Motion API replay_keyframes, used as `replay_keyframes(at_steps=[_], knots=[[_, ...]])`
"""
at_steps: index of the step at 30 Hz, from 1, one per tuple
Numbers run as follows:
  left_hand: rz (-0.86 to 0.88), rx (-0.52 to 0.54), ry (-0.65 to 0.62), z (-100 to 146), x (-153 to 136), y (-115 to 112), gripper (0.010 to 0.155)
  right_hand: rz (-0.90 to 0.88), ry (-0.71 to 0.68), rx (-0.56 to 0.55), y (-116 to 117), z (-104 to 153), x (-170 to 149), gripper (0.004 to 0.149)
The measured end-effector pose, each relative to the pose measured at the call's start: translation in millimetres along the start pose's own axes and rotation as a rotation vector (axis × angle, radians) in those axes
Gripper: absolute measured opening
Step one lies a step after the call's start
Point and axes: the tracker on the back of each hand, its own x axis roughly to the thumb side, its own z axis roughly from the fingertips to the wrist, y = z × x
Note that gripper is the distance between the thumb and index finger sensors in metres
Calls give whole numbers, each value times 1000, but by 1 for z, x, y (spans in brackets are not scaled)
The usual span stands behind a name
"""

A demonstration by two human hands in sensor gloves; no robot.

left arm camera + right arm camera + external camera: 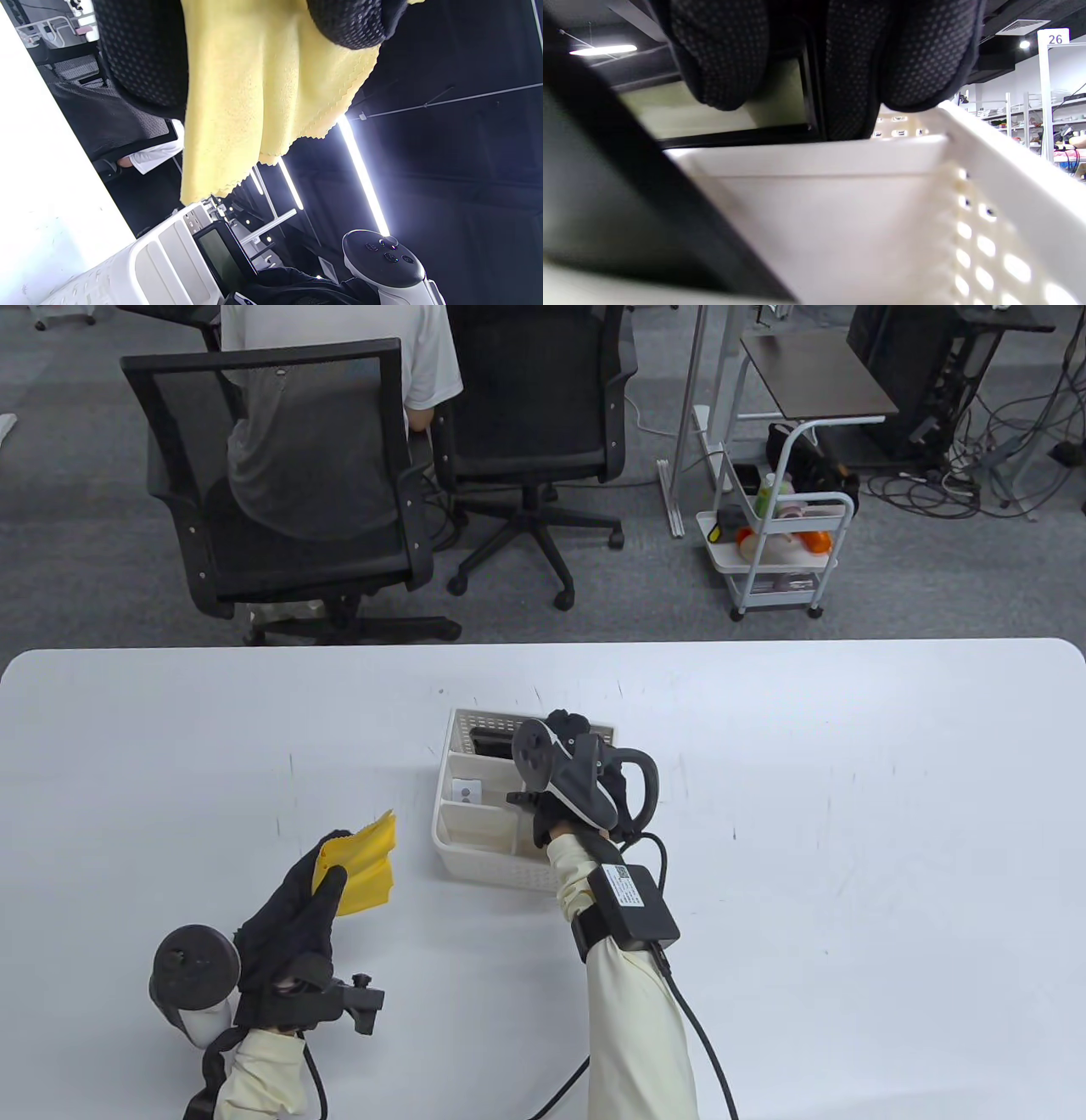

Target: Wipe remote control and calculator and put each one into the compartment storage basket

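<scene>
Right hand (pixel 585 780) grips calculator (pixel 222 258) inside basket (pixel 475 861), frame centre; left hand (pixel 293 929) holds cloth (pixel 369 861). Remote unseen.

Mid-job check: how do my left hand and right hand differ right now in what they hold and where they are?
The left hand grips a yellow cloth over the bare table, left of the basket; the right hand reaches into the white storage basket, fingers on a dark device with a greenish screen. The left hand's palm faces up, the right points down. Both wear black gloves with trackers.
</scene>
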Motion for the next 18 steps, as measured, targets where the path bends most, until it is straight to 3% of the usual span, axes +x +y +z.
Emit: replay_keyframes(at_steps=[4,9,18], knots=[[-8,-11,-1,0,0,-3,45,-74,16,8,-6,5,-5,52],[-52,-31,-7,0,1,-8,45,-105,-22,-48,-32,22,-13,56],[-90,-63,-12,-1,-1,-13,45,-158,-106,-64,-69,85,-36,70]])
